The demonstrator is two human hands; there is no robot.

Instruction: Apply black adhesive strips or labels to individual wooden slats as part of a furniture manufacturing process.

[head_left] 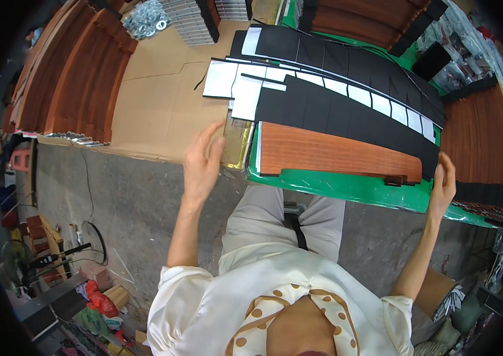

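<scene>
Wood plank (331,153): lies on the green tabletop (346,188), between both hands.
Long axis: left to right.
Right hand (443,184): open, touching plank's right end.
Left hand (202,163): spread, empty, just off left end.

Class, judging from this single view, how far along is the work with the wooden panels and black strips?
Done: stacks of reddish wooden panels stand at the right, some with black edging. In hand: one wooden panel lies on the green table; the right hand touches its right end, and the open left hand hovers near its left end. Left: black strips with white backing wait behind, and more panels are stacked on the left.
</scene>
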